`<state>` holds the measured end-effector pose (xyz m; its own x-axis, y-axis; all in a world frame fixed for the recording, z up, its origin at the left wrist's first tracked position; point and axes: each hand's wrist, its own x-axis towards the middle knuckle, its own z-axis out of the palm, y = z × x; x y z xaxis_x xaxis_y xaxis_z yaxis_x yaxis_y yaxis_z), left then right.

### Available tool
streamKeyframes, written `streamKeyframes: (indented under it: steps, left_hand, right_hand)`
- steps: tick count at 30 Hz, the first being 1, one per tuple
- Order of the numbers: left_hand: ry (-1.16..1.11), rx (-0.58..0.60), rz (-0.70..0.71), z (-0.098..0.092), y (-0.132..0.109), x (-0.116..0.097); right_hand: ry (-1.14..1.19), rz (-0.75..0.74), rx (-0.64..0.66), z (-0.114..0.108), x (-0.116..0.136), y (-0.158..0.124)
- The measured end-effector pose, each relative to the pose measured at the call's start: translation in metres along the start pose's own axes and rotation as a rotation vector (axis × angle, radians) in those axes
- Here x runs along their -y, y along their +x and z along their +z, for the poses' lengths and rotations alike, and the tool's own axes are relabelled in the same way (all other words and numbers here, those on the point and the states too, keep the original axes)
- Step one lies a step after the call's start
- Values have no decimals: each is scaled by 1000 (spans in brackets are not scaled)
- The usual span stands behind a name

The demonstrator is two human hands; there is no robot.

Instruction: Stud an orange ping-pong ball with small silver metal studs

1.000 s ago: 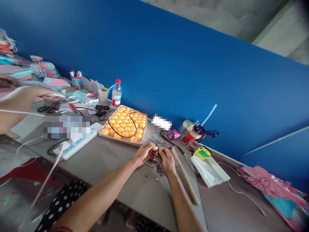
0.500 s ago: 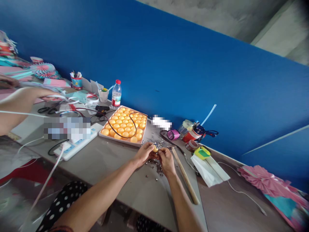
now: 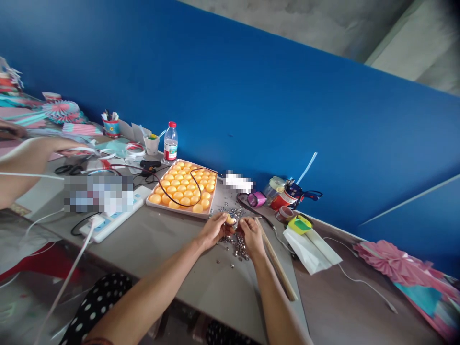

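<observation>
The left hand [image 3: 214, 231] is holding a small yellow ball [image 3: 230, 219] at its fingertips, above the scatter of shiny metal beads [image 3: 240, 249] on the grey table [image 3: 212, 292]. The ball is sitting at the far, right-hand end of that hand, on the side facing the right hand [image 3: 252, 235]. So the left hand is being the nearer one (it is the one carrying the ball), while the right hand is hovering just beside it. The ball, being roundish, is showing no clear long axis, and the detail on its right side is staying too small to read.

The right hand's thumb and fingers are drawing close together in a narrow pinch, their tips pointing leftward at the ball and seeming just apart from it. Whether they are gripping a bead, the view is not telling.

The beads are spreading beneath both hands, reaching past the near right corner of the tray of orange balls [image 3: 179, 211]. On the other side, a wooden handle [image 3: 278, 263] is lying near the table's right edge, its long axis running from beside the right hand toward the near right corner. A co-worker's arm [image 3: 28, 160] is reaching in over the table's left end, well apart from both hands.
</observation>
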<state>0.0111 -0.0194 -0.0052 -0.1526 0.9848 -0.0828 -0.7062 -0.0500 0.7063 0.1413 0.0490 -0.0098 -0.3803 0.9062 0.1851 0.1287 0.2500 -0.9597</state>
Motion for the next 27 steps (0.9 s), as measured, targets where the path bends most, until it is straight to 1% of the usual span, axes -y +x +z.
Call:
streamKeyframes:
  steps: [2, 4, 5, 7, 8, 10, 13, 16, 19, 21, 23, 27]
  left_hand:
    - [-26, -31, -2, 0, 1, -3]
    - [-47, -48, 5, -3, 3, -6]
    - [-56, -48, 11, -4, 3, -7]
    - [-69, -33, 16, -5, 3, -9]
    - [-73, -26, 13, -6, 3, -9]
    - [-75, -18, 2, -5, 2, -10]
    - [-73, -25, -14, -4, 2, -9]
    - [-70, -51, -24, -3, 3, -9]
    - [-68, -68, -33, -4, 3, -9]
    - [-67, -70, -33, -4, 3, -9]
    - [-62, -72, -31, -3, 3, -9]
    - [-46, -67, -28, -3, 3, -9]
  right_hand:
    - [-242, -120, -37, -9, -4, 3]
    - [-519, -209, -15, -14, -7, 3]
    - [-647, -223, 14, -15, -8, 2]
    - [-848, -197, 92, -12, -9, -1]
    - [-911, -176, 131, -10, -8, -3]
    - [-966, -145, 186, -5, -7, -5]
    - [-958, -140, 198, -2, -5, -4]
    - [-918, -180, 183, -4, -7, -1]
    - [-825, -226, 144, -8, -10, 1]
    - [-726, -256, 82, -10, -11, 2]
    - [-588, -247, -1, -10, -11, 2]
    - [-235, -97, -122, -7, -7, 2]
